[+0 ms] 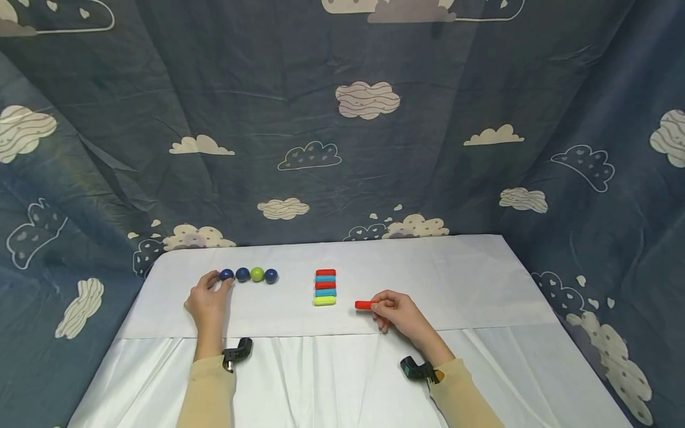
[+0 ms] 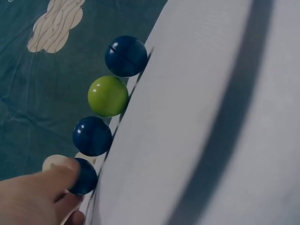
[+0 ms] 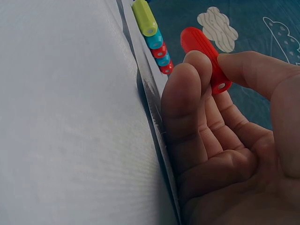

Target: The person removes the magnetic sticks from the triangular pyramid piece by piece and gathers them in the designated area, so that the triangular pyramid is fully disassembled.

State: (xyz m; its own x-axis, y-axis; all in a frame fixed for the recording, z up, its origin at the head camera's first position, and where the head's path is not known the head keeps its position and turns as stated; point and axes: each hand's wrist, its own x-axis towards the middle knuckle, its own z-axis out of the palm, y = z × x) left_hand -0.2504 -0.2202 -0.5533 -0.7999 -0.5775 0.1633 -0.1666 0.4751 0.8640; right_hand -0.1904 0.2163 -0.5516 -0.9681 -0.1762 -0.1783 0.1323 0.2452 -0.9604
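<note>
At the left end of a row of balls, my left hand (image 1: 207, 304) pinches a blue ball (image 2: 85, 178) between thumb and finger. To its right in the head view follow a second blue ball (image 1: 242, 274), a green ball (image 1: 257, 274) and another blue ball (image 1: 271, 276). My right hand (image 1: 400, 315) pinches a red cylinder bead (image 3: 199, 44) by one end; the right wrist view shows a small hole in that end. Left of this bead lies a column of cylinder beads, red (image 1: 325, 273), blue (image 1: 325, 292) and yellow-green (image 1: 324, 301), the yellow-green one nearest me.
A white cloth (image 1: 299, 321) covers the table, with a fold line crossing it in front of the hands. Dark blue curtain fabric (image 1: 241, 184) with cloud prints hangs behind and at both sides. Each wrist wears a black camera (image 1: 237, 351).
</note>
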